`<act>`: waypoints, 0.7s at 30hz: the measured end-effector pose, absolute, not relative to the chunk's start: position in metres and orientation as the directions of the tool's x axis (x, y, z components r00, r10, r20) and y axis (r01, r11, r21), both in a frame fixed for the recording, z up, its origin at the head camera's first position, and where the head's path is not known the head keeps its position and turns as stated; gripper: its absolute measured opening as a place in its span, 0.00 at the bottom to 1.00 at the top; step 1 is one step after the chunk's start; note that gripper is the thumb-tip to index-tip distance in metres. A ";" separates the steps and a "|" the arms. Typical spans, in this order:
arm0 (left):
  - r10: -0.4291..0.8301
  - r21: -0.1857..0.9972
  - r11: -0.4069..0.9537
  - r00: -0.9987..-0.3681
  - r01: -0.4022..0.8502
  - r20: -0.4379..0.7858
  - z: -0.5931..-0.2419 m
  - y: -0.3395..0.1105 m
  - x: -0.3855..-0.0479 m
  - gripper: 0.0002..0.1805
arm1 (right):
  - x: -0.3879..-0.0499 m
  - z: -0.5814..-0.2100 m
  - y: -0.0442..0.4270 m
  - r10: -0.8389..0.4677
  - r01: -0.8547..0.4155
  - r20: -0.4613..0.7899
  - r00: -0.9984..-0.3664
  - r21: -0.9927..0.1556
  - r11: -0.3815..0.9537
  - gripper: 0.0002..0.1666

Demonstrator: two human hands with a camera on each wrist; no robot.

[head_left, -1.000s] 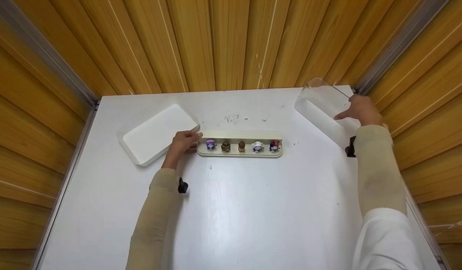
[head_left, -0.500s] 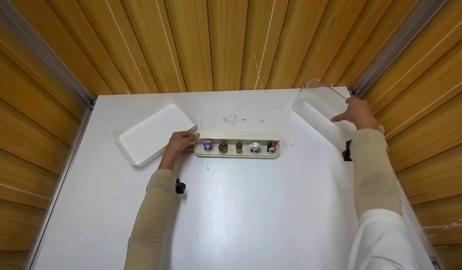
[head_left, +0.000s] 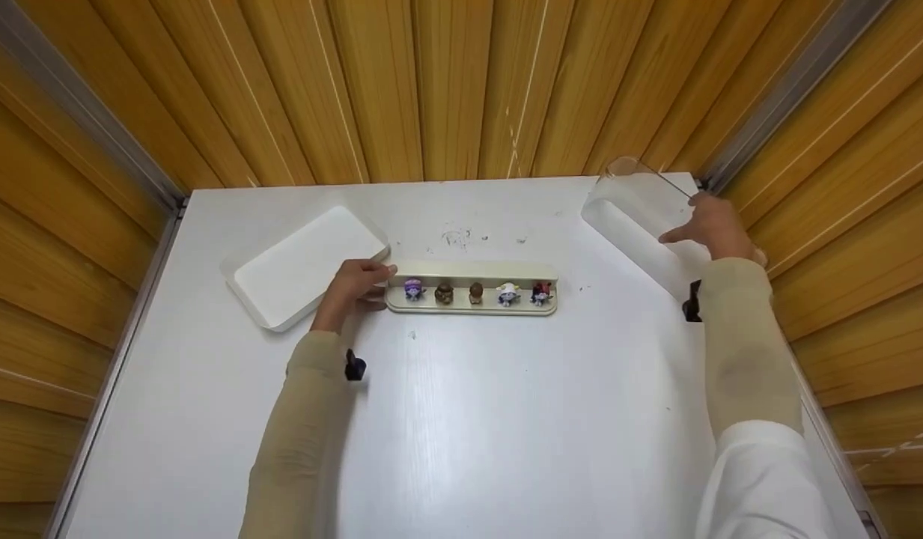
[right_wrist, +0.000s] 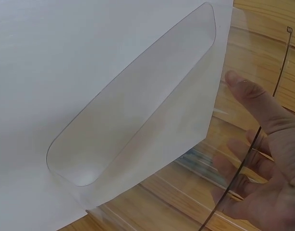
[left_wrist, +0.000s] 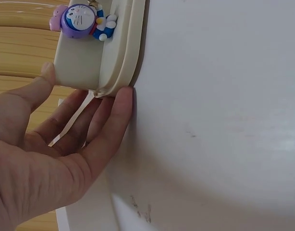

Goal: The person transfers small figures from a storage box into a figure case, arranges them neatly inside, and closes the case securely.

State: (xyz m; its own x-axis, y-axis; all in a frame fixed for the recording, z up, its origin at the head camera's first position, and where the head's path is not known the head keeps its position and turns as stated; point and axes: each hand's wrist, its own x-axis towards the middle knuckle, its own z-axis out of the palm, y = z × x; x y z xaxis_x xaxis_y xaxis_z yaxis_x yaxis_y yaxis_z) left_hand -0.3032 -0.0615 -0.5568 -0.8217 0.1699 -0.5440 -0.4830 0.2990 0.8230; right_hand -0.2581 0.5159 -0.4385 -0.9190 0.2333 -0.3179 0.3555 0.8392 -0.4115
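Note:
My left hand (head_left: pixel 350 288) holds the left end of a long cream display base (head_left: pixel 468 269). In the left wrist view the thumb touches its upper edge and the fingertips lie against its end. Along the base stand several small figures, including a purple-hooded one (left_wrist: pixel 80 21), a brown one (head_left: pixel 444 293), a white one (head_left: pixel 508 293) and a red-and-black one (head_left: pixel 541 293). At the far right my right hand (head_left: pixel 719 224) grips a clear plastic cover (right_wrist: pixel 133 96) by its wall. The thumb is on one side of that wall and the fingers are on the other.
A shallow white box (head_left: pixel 308 266) lies at an angle left of the base, close behind the left hand. Dark scuff marks (head_left: pixel 456 238) show on the white table (head_left: pixel 446 419). Wood-patterned panels (head_left: pixel 454 90) wall in the back and sides.
The head view has shifted very slightly. Both hands keep their holds, and the base and clear cover stay where they were.

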 end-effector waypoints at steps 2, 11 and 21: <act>0.172 0.824 0.302 -0.823 -0.479 -0.541 -0.556 -0.061 -0.303 0.26 | -0.258 -0.438 0.515 0.243 0.365 -0.320 -0.916 -0.414 0.834 0.62; 0.183 0.814 0.317 -0.811 -0.487 -0.556 -0.557 -0.063 -0.299 0.25 | -0.257 -0.441 0.518 0.241 0.387 -0.365 -0.899 -0.405 0.829 0.66; 0.195 0.816 0.341 -0.814 -0.467 -0.547 -0.550 -0.061 -0.303 0.24 | -0.264 -0.444 0.514 0.253 0.379 -0.320 -0.913 -0.436 0.816 0.65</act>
State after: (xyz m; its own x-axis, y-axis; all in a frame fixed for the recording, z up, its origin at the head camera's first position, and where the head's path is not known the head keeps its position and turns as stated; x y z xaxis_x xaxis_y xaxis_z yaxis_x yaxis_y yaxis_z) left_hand -0.3029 -0.0609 -0.5502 -0.8139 0.1946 -0.5474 -0.4669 0.3414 0.8157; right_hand -0.2635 0.5145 -0.4444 -0.9128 0.2533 -0.3203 0.3794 0.8160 -0.4361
